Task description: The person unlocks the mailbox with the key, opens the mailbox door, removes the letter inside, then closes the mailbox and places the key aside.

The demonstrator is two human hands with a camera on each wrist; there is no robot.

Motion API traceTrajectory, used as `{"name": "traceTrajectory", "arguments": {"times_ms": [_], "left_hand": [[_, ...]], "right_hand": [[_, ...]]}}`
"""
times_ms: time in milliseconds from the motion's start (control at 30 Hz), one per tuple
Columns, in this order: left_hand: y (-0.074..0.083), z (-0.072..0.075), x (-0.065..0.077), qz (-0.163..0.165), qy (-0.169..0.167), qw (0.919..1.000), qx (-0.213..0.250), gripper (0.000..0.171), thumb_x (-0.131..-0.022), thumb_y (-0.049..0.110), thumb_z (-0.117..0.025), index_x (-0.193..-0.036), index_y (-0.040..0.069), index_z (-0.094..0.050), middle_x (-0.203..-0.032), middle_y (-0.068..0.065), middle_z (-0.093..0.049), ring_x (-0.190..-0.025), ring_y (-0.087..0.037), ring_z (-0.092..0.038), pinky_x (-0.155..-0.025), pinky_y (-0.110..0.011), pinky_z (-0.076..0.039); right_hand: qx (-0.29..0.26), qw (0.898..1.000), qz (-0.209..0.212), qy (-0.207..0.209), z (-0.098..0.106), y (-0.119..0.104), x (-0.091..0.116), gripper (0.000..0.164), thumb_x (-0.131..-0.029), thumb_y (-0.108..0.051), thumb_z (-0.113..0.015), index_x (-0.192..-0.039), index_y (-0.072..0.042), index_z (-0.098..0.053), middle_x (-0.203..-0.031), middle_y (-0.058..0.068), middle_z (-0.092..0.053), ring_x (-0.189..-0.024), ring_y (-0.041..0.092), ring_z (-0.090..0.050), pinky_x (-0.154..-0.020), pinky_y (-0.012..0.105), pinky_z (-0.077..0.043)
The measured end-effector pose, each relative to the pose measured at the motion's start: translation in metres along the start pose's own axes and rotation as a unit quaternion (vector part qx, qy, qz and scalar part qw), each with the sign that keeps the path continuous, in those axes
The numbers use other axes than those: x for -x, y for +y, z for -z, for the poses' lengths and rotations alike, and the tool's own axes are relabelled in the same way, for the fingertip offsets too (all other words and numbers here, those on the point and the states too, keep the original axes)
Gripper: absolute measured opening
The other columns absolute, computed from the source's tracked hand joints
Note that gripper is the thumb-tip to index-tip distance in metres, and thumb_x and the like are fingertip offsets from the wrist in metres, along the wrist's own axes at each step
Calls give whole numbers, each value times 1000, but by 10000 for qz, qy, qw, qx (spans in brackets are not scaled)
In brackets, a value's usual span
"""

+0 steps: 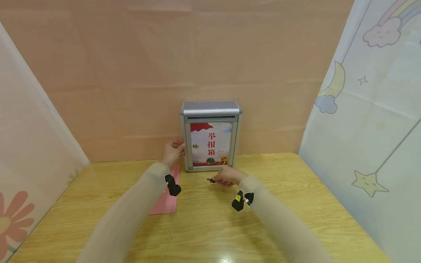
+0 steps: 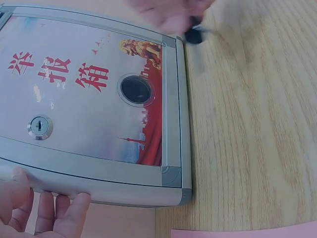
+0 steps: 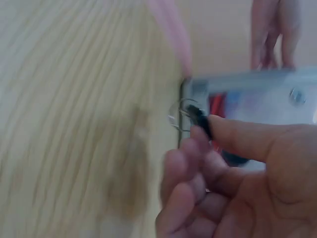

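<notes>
A silver metal drop box [image 1: 210, 109] stands upright against the back wall, with red Chinese characters and a round keyhole lock [image 1: 195, 145] on its front door. My left hand [image 1: 172, 153] touches the box's left side; in the left wrist view its fingertips [image 2: 74, 206] rest along the side wall. Just below the box's lower front, my right hand [image 1: 227, 176] pinches a black-headed key [image 1: 212, 180] between thumb and fingers. A thin metal ring [image 3: 173, 119] hangs from this key in the right wrist view. The key is blurred.
A pink sheet of paper [image 1: 166, 202] lies on the wooden table [image 1: 204, 226], partly under the left forearm. A narrow slot [image 1: 210, 118] runs across the box's upper front. Printed fabric walls [image 1: 361, 120] border the table on both sides.
</notes>
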State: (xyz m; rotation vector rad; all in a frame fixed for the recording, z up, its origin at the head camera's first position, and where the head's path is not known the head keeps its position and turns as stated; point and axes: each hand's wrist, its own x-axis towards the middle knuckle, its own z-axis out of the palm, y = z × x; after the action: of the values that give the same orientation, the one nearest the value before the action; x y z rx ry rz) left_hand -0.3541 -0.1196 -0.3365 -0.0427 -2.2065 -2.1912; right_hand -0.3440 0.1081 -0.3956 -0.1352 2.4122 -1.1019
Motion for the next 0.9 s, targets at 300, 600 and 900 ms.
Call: {"name": "traceTrajectory", "arguments": {"times_ms": [300, 600, 900], "left_hand": [[-21, 1, -27, 279, 152, 9991, -287, 30, -99, 13, -53, -123, -4, -46, -122, -22, -51, -111, -35, -58, -101, -47, -47], [-18, -1, -27, 324, 206, 9991, -202, 30, -100, 10, -52, -124, -5, -45, -121, -21, -50, -113, -35, -57, -103, -46, -47], [-19, -1, -27, 377, 202, 9988, -234, 31, -100, 11, -52, -125, -5, -45, -123, -22, -50, -115, -36, -56, -103, -46, -46]], "right_hand": [[589, 9969, -526, 33, 13, 23, -2, 23, -95, -14, -59, -76, -3, -66, -62, -1, -55, -50, 6, -42, -47, 17, -35], [533, 9947, -850, 202, 14, 22, -4, 19, -94, -15, -63, -78, -5, -65, -64, -2, -54, -52, 6, -43, -51, 17, -42], [568, 9939, -933, 131, 14, 20, -5, 19, -92, -14, -64, -76, -5, -64, -63, -2, -53, -52, 6, -42, -50, 17, -40]]}}
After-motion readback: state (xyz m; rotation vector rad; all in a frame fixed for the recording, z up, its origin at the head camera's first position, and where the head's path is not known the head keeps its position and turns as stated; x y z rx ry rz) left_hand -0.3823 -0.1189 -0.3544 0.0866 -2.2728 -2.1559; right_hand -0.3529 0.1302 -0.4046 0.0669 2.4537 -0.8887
